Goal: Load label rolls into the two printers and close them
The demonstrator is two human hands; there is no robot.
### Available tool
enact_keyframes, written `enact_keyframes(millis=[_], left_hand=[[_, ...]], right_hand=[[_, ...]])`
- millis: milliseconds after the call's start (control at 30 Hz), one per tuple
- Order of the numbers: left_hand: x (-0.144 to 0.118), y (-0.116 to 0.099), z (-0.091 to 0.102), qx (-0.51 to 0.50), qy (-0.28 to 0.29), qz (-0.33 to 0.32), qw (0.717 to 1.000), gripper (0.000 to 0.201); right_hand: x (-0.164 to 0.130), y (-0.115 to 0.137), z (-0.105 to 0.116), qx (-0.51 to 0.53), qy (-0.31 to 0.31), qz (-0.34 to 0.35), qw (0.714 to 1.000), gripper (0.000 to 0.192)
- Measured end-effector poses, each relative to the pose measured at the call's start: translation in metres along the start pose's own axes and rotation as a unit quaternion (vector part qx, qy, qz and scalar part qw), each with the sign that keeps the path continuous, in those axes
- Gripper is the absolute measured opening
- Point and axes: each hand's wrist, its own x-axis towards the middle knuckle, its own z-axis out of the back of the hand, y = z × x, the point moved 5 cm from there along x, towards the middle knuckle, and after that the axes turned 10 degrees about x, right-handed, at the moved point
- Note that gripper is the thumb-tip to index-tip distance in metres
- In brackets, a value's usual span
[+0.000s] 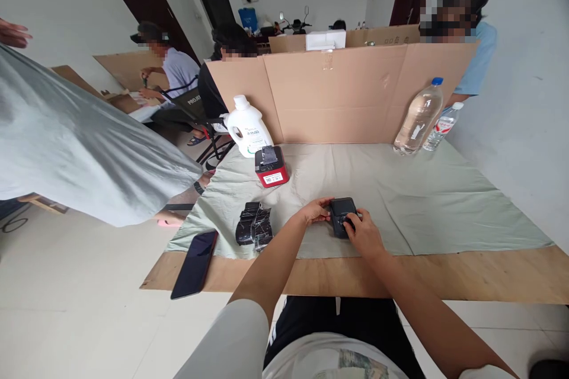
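A small black handheld device (341,211) with a screen lies on the pale green cloth (427,201) near the table's front. My left hand (315,211) grips its left side. My right hand (363,233) rests on its lower right part, fingers on the buttons. Left of my hands lies a crumpled black plastic wrapper (254,224). Behind it stands a red and black boxy device (271,167) with a white label.
A black phone (195,263) lies at the wooden table's left front edge. A white jug (247,128) and two clear bottles (419,117) stand before a cardboard screen (342,92). A person in a grey shirt (80,148) stands close on the left; others sit behind.
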Motion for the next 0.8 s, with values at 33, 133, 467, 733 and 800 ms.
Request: enact_keyframes(millis=[33,133,467,733,800], left_hand=[[0.002,0.0,0.0,0.008,-0.009,0.005,1.0,0.079],[0.005,0.001,-0.001,0.03,-0.037,0.013,0.999,0.08],[0.001,0.003,0.0,-0.014,-0.024,-0.017,0.999,0.087],[-0.005,0.001,-0.001,-0.005,-0.011,-0.036,0.999,0.071],[-0.007,0.0,-0.001,0.003,-0.02,-0.04,0.999,0.069]], right_hand=[[-0.001,0.0,0.0,-0.001,-0.003,0.003,1.0,0.027],[-0.002,-0.001,-0.001,-0.003,-0.012,0.014,1.0,0.028],[-0.01,0.0,-0.003,-0.017,-0.017,0.018,1.0,0.043],[0.006,-0.009,-0.002,0.017,0.034,-0.005,0.999,0.064],[0.015,-0.013,0.0,0.032,0.049,-0.017,0.998,0.064]])
